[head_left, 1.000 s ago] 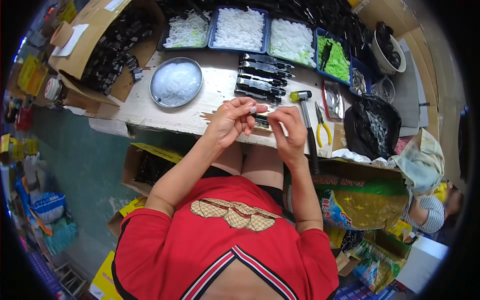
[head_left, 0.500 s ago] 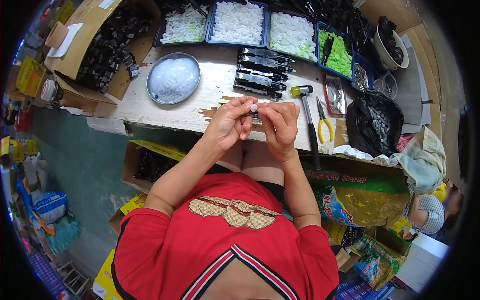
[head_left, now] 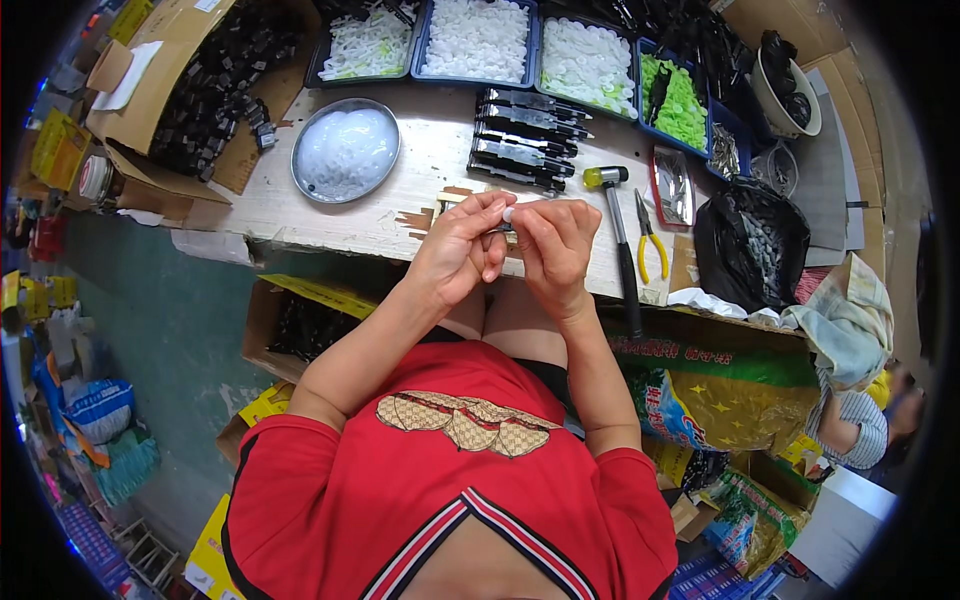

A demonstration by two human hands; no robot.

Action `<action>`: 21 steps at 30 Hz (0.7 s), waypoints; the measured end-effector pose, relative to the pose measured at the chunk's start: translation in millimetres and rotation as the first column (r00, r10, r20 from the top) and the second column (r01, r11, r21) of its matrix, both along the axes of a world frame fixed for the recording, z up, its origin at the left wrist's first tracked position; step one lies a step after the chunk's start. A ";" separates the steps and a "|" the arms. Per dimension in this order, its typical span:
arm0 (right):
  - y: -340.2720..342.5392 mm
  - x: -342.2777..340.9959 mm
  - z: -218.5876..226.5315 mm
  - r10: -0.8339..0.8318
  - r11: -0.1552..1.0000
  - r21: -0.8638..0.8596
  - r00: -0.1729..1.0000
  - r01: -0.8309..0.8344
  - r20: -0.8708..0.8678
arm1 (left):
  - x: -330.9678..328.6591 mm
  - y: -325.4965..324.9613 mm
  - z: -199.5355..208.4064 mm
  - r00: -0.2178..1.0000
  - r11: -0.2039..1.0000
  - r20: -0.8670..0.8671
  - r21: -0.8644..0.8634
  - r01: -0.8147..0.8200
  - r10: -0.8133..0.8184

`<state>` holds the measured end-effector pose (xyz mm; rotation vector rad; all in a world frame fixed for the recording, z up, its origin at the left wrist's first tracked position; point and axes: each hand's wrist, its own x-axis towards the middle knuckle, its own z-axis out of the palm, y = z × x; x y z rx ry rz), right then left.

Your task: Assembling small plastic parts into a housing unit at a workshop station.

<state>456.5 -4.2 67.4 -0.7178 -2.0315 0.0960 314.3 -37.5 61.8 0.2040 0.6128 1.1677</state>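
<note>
1. A person in a red top (head_left: 410,490) works at a white bench (head_left: 290,215), bare hands meeting above its near edge.
2. A small white round piece (head_left: 508,214) is between the hands, at their fingertips. The left hand (head_left: 452,246) pinches it between thumb and forefinger.
3. A second ago the right hand (head_left: 558,248) was apart from the piece; now its fingertips reach the piece's right side. Whether they pinch it or only press against it, I cannot tell.
4. This suggests the handling has passed from one hand to both.
5. A row of black parts (head_left: 525,142) lies just beyond; a hammer (head_left: 623,248) and yellow-handled pliers (head_left: 646,228) lie to the right, untouched.
</note>
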 end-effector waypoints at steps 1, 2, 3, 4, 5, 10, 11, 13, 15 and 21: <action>0.5 -0.5 -1.4 -0.013 0.998 -0.055 1.000 0.013 -0.001 | 0.5 -0.7 -0.4 0.999 0.999 -0.042 0.029 -0.019 0.020; 1.3 -0.8 -2.7 -0.026 0.994 -0.109 1.000 0.025 -0.002 | 1.2 -1.6 -0.8 0.996 0.998 -0.084 0.060 -0.037 0.042; 2.3 -0.5 -3.7 -0.029 0.994 -0.110 1.000 0.029 -0.001 | 3.8 -2.5 -1.2 0.996 0.998 -0.083 0.059 -0.034 0.039; 3.6 -0.3 -4.6 -0.003 0.971 -0.238 0.998 -0.010 -0.058 | 7.7 -3.6 -1.7 0.969 0.990 -0.222 0.115 -0.085 0.109; 4.8 -0.1 -5.0 0.014 0.932 -0.359 0.993 -0.056 -0.118 | 10.2 -4.8 -2.5 0.918 0.976 -0.352 0.178 -0.126 0.183; 7.1 -2.9 -6.7 0.060 0.873 -0.474 0.990 -0.113 -0.126 | 7.3 -10.9 -16.2 0.886 0.941 -0.390 0.314 -0.126 0.249; 6.5 -4.2 -7.6 0.050 0.881 -0.460 0.990 -0.106 -0.132 | 7.0 -11.1 -17.0 0.883 0.936 -0.390 0.326 -0.132 0.260; 4.2 -6.4 -8.4 0.048 0.888 -0.447 0.989 -0.107 -0.140 | 5.6 -13.4 -15.5 0.890 0.934 -0.369 0.327 -0.146 0.268; 0.3 -7.0 -8.1 -0.001 0.876 -0.472 0.979 -0.098 -0.206 | 3.7 -14.5 -15.5 0.898 0.932 -0.345 0.327 -0.158 0.274; 1.0 -11.3 -10.5 0.062 0.919 -0.377 0.986 -0.118 -0.157 | -0.4 -14.7 -21.0 0.900 0.932 -0.346 0.333 -0.145 0.264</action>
